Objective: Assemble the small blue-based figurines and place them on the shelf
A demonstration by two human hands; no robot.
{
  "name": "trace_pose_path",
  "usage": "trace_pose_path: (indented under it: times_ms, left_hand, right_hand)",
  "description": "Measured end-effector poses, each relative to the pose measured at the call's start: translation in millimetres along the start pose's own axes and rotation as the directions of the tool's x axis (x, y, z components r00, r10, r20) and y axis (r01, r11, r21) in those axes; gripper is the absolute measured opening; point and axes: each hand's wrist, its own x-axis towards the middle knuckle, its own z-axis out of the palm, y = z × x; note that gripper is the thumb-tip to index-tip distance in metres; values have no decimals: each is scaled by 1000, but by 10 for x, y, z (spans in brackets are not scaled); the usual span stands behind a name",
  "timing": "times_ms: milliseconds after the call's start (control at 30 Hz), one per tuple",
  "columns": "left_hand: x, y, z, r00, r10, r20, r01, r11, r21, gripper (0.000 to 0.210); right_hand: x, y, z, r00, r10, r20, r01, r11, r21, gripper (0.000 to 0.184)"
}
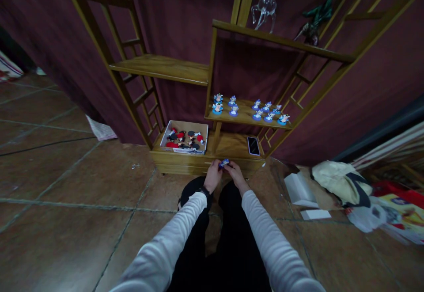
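Between my two hands, low in front of the shelf unit's drawer, is a small purple-and-blue figurine (224, 163). My left hand (213, 175) has its fingers closed on the figurine's left side, and my right hand (236, 173) pinches it from the right. Fingers cover part of it. Several similar purple-and-white figurines (233, 110) stand upright on the middle shelf (243, 116) ahead. Among them are figurines with light-blue bases (217, 108) at the left end and another (283, 119) at the right end.
An open cardboard box (164, 138) with several red, black and white figurines sits on the lower board, left. A phone (253, 146) lies on the right. Higher up stand a glass deer (266, 5) and a dark green ornament (314, 22). White boxes (300, 189) and bags (341, 179) lie on the floor, right.
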Motion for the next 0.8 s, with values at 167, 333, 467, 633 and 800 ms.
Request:
trace_pose_path:
  times_ms: [167,333,467,633,800]
  left_hand:
    - [-60,86,-50,994,-4,113,-15,986,168,34]
    - [-62,134,-97,981,42,187,-102,941,324,37]
    - [-33,140,-150,962,112,247,-207,892,403,37]
    - [-6,97,-186,941,178,288,-296,847,442,50]
    - [-2,49,-160,934,213,288,-326,836,441,52]
  right_hand:
    - [7,21,-23,1000,-11,-24,10,999,-46,30]
    - [32,68,-49,1000,-23,-19,22,1000,-18,27]
    - [35,70,-42,999,-38,-25,38,999,10,30]
    - [24,52,-19,999,-46,-21,46,998,30,35]
    - [40,68,-18,998,-53,-17,53,998,29,37]
